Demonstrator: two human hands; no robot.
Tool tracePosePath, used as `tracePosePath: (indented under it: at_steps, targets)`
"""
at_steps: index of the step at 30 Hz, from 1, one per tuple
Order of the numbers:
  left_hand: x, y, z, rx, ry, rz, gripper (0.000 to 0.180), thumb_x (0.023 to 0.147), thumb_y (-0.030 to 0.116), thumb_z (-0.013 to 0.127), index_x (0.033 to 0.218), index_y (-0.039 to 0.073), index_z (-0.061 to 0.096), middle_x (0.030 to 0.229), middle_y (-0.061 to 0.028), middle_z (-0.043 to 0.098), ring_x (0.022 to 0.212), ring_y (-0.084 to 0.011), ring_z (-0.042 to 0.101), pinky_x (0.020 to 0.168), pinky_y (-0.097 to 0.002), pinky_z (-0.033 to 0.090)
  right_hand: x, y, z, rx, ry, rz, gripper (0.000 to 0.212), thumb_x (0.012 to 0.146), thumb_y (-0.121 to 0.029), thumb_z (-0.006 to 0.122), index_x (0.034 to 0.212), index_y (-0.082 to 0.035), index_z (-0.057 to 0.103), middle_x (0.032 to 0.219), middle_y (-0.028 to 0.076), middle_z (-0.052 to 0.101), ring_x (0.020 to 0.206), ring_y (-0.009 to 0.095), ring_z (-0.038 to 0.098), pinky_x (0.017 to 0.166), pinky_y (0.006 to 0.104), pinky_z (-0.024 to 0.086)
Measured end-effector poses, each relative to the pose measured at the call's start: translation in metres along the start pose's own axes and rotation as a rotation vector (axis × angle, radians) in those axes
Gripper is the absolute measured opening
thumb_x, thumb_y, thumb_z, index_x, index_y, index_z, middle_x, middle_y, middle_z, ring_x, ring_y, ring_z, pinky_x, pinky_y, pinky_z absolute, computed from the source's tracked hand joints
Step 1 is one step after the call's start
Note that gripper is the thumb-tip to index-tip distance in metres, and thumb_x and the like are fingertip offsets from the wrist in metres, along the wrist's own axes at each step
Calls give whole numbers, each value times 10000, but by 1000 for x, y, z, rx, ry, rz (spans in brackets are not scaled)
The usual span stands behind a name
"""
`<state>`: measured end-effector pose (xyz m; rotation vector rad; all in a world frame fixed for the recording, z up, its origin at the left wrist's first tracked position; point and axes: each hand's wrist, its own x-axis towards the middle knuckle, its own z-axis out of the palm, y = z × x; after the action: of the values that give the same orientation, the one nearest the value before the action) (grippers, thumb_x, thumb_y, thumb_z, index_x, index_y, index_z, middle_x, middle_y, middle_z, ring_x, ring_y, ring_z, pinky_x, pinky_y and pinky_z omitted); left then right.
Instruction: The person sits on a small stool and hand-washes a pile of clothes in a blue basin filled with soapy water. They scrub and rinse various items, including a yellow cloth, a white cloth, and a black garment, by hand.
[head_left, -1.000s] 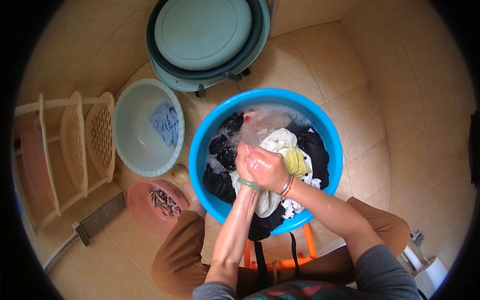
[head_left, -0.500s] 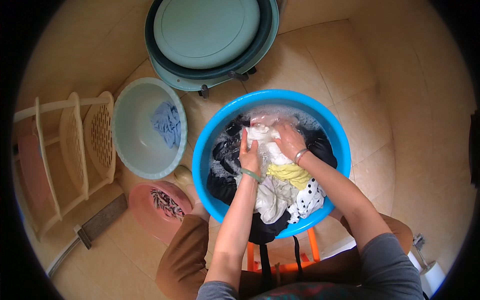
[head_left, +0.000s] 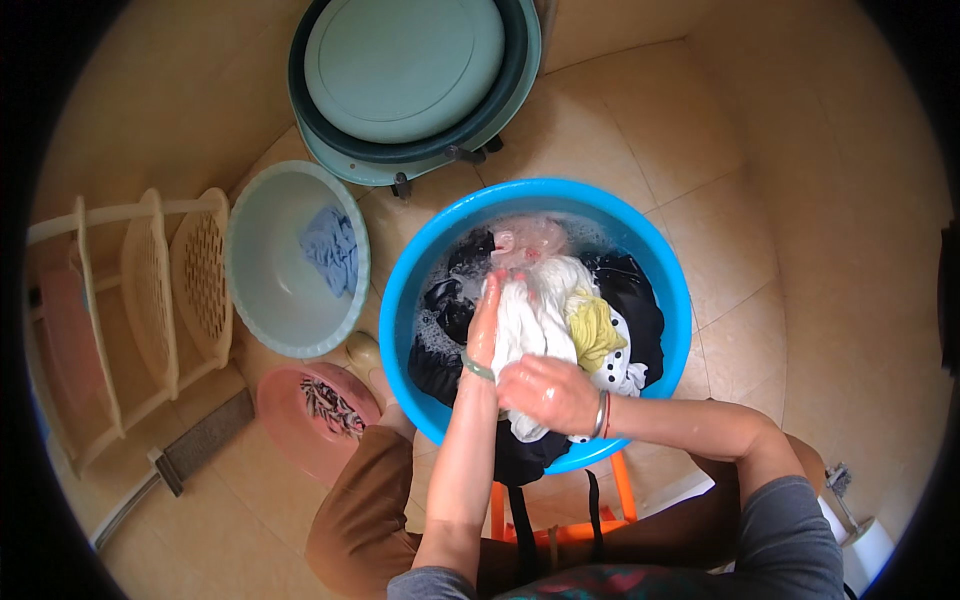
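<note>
A blue basin (head_left: pixel 398 300) holds soapy water and a heap of wet clothes. Against the left side of a white cloth (head_left: pixel 535 320), my left hand (head_left: pixel 486 325) lies with its fingers stretched out, open. My right hand (head_left: pixel 552 393) is closed over the lower part of that same cloth, its fingers curled; their tips are hidden. Just right of the cloth are a yellow cloth (head_left: pixel 594 332) and a white cloth with black dots (head_left: pixel 612 370). Dark clothes (head_left: pixel 628 295) lie around the basin's sides, and a pale pink cloth (head_left: pixel 530 238) is in the water at the far side.
An orange stand (head_left: pixel 622 488) is under the blue basin. To the left are a pale green basin (head_left: pixel 262 300) with a blue cloth (head_left: pixel 330 250), a pink basin (head_left: pixel 290 420) of small striped items, and a cream rack (head_left: pixel 150 290). Folded green tubs (head_left: pixel 405 70) lean at the back.
My right hand has come from the far side of the white cloth toward me and closed on its near part. The white cloth is now drawn out lengthwise, and the yellow cloth has shifted.
</note>
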<state>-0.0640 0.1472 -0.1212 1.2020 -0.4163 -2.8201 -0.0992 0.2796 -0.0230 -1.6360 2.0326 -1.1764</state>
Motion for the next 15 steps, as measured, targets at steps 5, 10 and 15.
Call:
tracePosePath:
  at_steps: [5, 10, 15]
  targets:
    - [-33, -1, 39, -95, -85, -129, 527, 922, 643, 435, 826, 134, 533, 722, -54, 560, 590, -168, 514, 517, -280, 440, 22, -27, 1, -98, 130, -7, 122, 725, -180, 718, 781, -105, 641, 845, 19, 567, 784, 189, 573, 607, 287, 481]
    - [-28, -3, 38, -19, -47, -163, 515, 948, 612, 447, 711, 159, 509, 585, -33, 476, 543, -177, 477, 512, -304, 422, 34, -17, -3, -148, 344, -12, 182, 762, -201, 742, 691, -77, 628, 811, 73, 587, 733, 220, 618, 559, 320, 507]
    - [-26, -20, 36, 305, 223, 373, 425, 977, 470, 498, 700, 150, 468, 604, 10, 428, 539, -127, 428, 511, -275, 386, 33, 26, 10, 16, 391, 158, 123, 799, -116, 663, 698, -76, 605, 780, 106, 580, 597, 274, 601, 519, 358, 494]
